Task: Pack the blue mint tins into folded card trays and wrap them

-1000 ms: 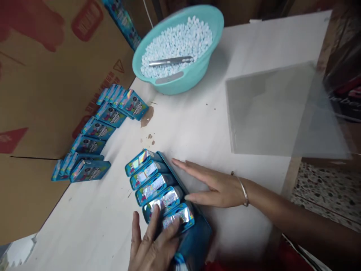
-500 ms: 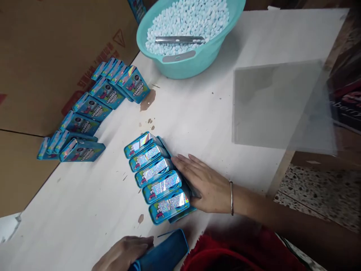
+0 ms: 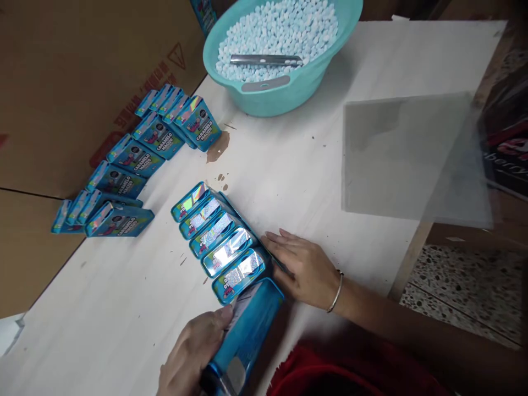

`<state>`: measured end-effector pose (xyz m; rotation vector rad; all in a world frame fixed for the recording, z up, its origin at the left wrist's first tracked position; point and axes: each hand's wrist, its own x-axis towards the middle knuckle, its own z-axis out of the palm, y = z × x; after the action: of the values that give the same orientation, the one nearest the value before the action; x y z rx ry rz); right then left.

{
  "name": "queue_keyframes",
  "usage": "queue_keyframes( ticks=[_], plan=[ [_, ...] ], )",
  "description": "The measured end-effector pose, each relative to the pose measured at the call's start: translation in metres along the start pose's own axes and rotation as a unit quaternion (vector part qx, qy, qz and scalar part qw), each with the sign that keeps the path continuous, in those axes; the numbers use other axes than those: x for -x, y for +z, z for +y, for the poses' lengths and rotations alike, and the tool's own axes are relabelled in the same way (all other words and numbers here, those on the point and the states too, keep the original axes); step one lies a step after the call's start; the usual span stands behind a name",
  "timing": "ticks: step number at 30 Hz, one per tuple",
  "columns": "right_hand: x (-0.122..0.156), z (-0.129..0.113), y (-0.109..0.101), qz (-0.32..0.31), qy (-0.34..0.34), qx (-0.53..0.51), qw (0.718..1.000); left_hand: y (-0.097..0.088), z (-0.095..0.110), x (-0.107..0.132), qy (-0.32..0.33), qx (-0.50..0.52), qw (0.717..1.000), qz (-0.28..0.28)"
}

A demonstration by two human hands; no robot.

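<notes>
My left hand (image 3: 193, 352), closed with the thumb along one face, grips a blue tin (image 3: 258, 324) at the near end of a row. The tin is tilted, its far end close to the row's last tin. Several blue candy tins (image 3: 216, 234) stand side by side in that row, with shiny holographic seals across their tops. My right hand (image 3: 307, 269), a thin bracelet at its wrist, lies with outstretched fingers against the right side of the row. Its palm side is hidden.
Ahead stands a turquoise tub (image 3: 280, 99) of pale blue candies with a metal scoop (image 3: 266, 60) on top. More blue tins (image 3: 136, 157) line up at the left by a large cardboard box (image 3: 82, 71). A clear plastic sheet (image 3: 404, 159) lies on the white table (image 3: 103, 308) at right.
My left hand has brought its tin forward and right, up to the near end of the row. The row has shifted a little away and left; my right hand stays beside it.
</notes>
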<state>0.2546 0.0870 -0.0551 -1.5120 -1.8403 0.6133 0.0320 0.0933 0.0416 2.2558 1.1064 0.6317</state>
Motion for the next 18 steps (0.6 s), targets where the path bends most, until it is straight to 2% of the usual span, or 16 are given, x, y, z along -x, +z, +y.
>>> queue_keyframes(
  ticks=[3, 8, 11, 15, 18],
  plan=[
    [0.004, 0.0, -0.002, -0.006, -0.02, -0.017, 1.0, 0.014, 0.0, -0.002, 0.025, -0.033, 0.999, 0.003],
    [0.008, 0.001, -0.014, -0.048, -0.043, -0.069, 0.996, 0.026, 0.008, -0.008, 0.047, -0.171, 0.984, -0.005],
    [0.009, 0.001, -0.018, -0.072, -0.043, -0.078, 0.993, 0.028, 0.012, -0.017, 0.053, -0.255, 0.965, -0.029],
    [0.01, 0.0, -0.016, -0.069, -0.038, -0.078, 0.994, 0.032, 0.01, -0.027, 0.046, -0.353, 0.934, -0.01],
    [0.01, 0.0, -0.013, -0.054, -0.033, -0.081, 0.995, 0.035, 0.007, -0.028, 0.063, -0.361, 0.929, -0.057]
  ],
)
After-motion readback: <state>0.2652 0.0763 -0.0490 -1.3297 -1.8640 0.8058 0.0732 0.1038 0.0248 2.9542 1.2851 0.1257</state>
